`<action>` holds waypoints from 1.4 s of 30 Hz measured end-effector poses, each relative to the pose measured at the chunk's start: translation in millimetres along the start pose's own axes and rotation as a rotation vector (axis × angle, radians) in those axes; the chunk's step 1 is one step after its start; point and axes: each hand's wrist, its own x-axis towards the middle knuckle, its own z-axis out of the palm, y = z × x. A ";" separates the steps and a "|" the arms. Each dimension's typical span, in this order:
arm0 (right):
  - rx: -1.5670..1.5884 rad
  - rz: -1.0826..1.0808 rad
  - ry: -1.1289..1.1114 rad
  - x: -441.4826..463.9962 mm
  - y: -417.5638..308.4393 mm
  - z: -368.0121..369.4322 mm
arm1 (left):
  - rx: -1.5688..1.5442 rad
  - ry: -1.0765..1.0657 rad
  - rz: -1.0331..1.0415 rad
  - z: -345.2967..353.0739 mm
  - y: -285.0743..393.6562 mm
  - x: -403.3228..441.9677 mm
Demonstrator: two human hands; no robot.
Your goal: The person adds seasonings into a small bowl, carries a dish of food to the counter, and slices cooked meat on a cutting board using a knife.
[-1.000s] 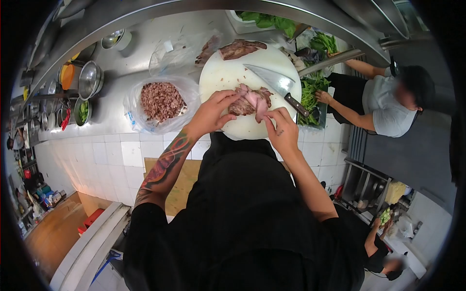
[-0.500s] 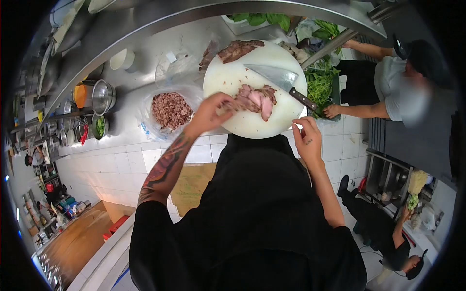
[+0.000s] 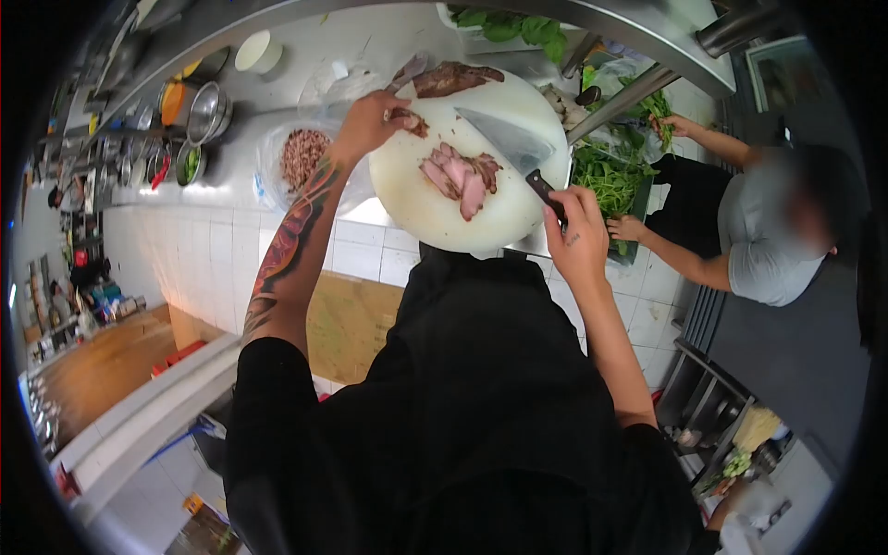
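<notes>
Sliced meat [image 3: 461, 178], pink inside with a dark crust, lies in a loose pile on a round white cutting board [image 3: 421, 208]. Over the board's upper left edge is my left hand [image 3: 370, 123], its fingers closed on a small dark-edged meat piece [image 3: 413, 124]. A larger uncut chunk of browned meat [image 3: 458, 80] rests just beyond it. My right hand [image 3: 578, 233] has its fingers around the dark handle end of a cleaver [image 3: 509, 139], whose wide blade lies flat on the board, right of the slices.
Left of the board stands a plastic bag of chopped meat [image 3: 303, 159]; metal bowls [image 3: 208, 113] and a white tub [image 3: 258, 52] are farther left. A crate of leafy greens [image 3: 606, 183] sits at right, where another person [image 3: 772, 222] handles them. A metal shelf rail [image 3: 398, 20] crosses above.
My left hand has moved from the slices up to the board's upper left, with a meat piece. My right hand has come onto the cleaver handle. The whole view has shifted.
</notes>
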 end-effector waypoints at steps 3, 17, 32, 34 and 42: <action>-0.061 -0.157 -0.030 12.5 7.1 -1.8 | 0.158 0.242 0.163 -4.0 25.5 -13.0; 0.045 0.024 -0.160 -0.1 -28.9 97.1 | -0.070 0.138 0.126 45.8 62.5 -91.9; 0.565 0.234 -0.380 47.1 -17.4 90.1 | -0.212 0.118 0.252 46.2 35.7 -105.2; 0.095 0.109 -0.442 63.7 -33.2 90.2 | -0.250 0.112 0.220 44.6 38.1 -107.7; 0.000 -0.174 -0.232 42.0 -48.4 94.9 | -0.399 0.014 0.127 44.9 54.8 -116.6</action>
